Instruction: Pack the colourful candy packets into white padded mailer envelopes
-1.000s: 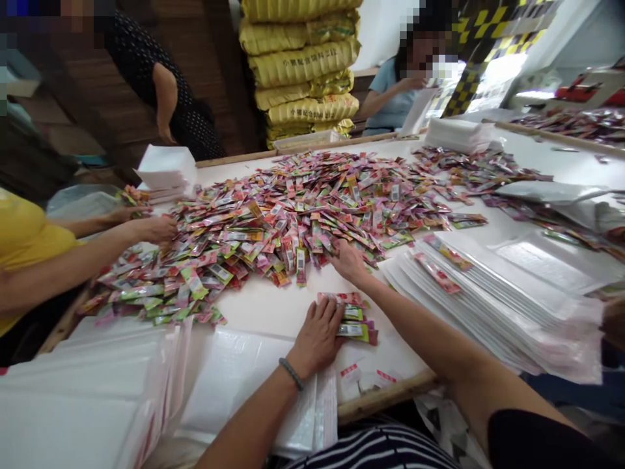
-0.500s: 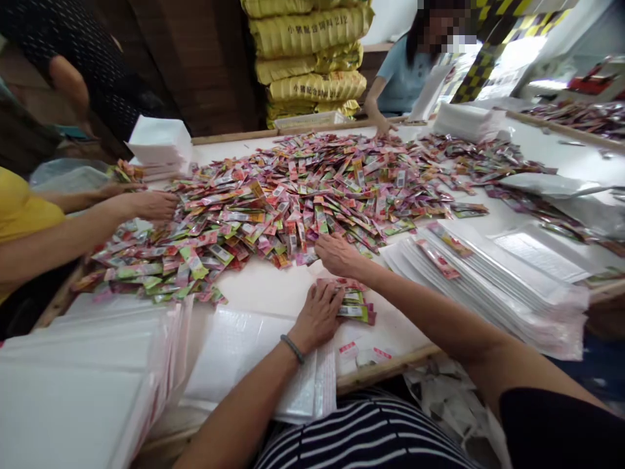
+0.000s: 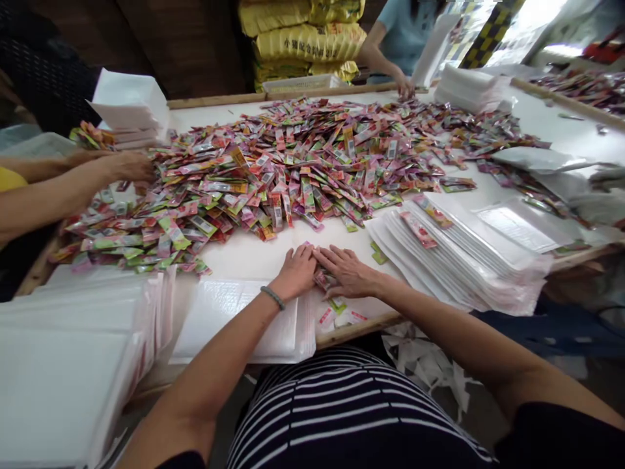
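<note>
On the white tabletop close to my body, my left hand and my right hand meet at a small bunch of colourful stick packets. The left fingers press against the bunch from its left side, and a dark beaded bracelet circles that wrist. From the right, my other hand lies over the bunch with its fingers bent around it; most of the packets are hidden beneath. A loose green packet lies beyond the right hand. A large heap of similar packets spreads across the table in front.
White padded mailers lie flat beside my left forearm. More mailers are stacked at left and right, the right stack carrying two packets. Co-workers' hands reach into the heap at left and far side. A wooden edge borders the table.
My right hand has come back from the heap's edge and now sits beside my left hand on the bunch. The packets are mostly covered now. The camera view has tilted downward.
</note>
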A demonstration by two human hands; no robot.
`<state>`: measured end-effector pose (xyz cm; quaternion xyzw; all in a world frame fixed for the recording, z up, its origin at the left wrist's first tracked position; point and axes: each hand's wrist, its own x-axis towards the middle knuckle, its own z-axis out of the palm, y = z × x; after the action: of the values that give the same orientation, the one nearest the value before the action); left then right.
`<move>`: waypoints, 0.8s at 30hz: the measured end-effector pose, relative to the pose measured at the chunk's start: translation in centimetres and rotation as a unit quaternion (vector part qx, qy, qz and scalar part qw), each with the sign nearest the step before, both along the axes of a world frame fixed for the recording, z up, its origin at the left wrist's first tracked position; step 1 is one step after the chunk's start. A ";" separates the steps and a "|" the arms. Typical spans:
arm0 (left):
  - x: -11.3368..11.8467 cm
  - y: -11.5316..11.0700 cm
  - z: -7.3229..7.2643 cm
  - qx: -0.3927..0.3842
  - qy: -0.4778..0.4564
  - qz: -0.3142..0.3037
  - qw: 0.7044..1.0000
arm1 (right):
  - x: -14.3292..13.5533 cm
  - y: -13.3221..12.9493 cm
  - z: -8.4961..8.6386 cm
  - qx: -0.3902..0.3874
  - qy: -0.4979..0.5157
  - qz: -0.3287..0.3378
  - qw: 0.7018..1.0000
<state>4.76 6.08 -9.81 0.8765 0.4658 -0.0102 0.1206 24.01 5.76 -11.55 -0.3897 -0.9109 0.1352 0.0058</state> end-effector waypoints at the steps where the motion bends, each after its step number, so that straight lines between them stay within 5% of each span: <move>1: -0.2 0.0 1.0 -0.018 0.019 -0.006 1.000 | -0.1 -0.2 -0.3 0.017 -0.005 0.000 1.000; 4: -0.9 -1.6 4.5 -0.014 0.046 0.023 0.999 | -0.3 -0.3 -1.0 0.049 0.010 -0.003 0.999; 8: -0.9 -7.2 7.2 0.062 0.084 0.152 0.983 | -0.4 -0.4 -0.7 0.059 0.021 -0.021 0.998; 14: -1.7 -13.9 5.2 -0.046 0.195 0.150 0.968 | -1.3 -1.1 0.4 0.070 -0.006 -0.032 0.997; 19: -2.9 -14.9 5.5 -0.019 0.229 0.202 0.952 | -0.7 -1.3 -0.4 0.047 0.089 -0.102 0.990; 22: -2.7 -14.9 5.5 -0.023 0.227 0.245 0.942 | -0.1 -2.1 -0.2 -0.044 0.237 -0.162 0.957; 24: -2.6 -14.5 5.1 -0.037 0.210 0.268 0.940 | -0.1 -3.0 0.4 -0.130 0.323 -0.138 0.927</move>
<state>2.13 -8.47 -4.75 0.6922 0.6974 -0.1784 0.0509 23.87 2.72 -11.10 -0.4445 -0.7714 0.3688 0.2672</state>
